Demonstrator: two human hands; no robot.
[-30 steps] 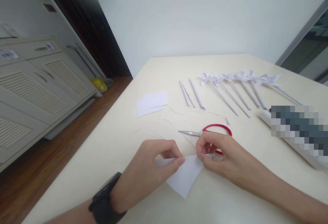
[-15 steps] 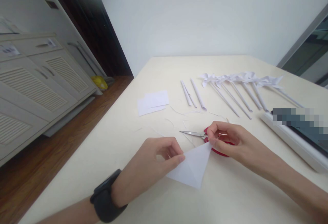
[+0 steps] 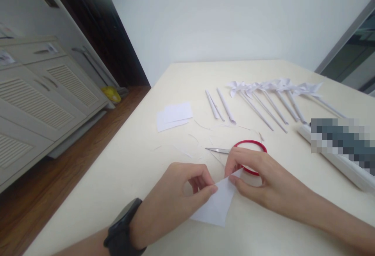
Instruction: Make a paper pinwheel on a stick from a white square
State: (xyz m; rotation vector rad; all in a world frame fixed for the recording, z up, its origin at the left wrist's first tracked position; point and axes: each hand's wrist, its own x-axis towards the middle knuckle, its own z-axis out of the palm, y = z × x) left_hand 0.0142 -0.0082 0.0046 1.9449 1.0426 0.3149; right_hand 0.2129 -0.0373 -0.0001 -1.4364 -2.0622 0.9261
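A small white sheet of paper (image 3: 218, 205) is held up just over the table between both hands. My left hand (image 3: 187, 189), with a black watch on its wrist, pinches the upper edge between thumb and fingers. Closer to the right corner, my right hand (image 3: 254, 176) pinches that same edge. Behind the right hand lies a pair of red-handled scissors (image 3: 218, 150), its blades pointing left; the fingers hide part of it. Two flat white paper pieces (image 3: 178, 112) overlap on the table farther back to the left.
Several white paper pinwheels (image 3: 258, 109) on paper sticks lie at the back right. Rolled paper tubes (image 3: 225, 105) rest left of them. Thin paper scraps (image 3: 193, 135) are scattered mid-table. A long white object (image 3: 336, 158), partly pixelated, is at the right.
Both hands have come slightly nearer me with the paper. My right hand has shifted left along its edge, closer to my left hand, uncovering more of the scissors' red handles.
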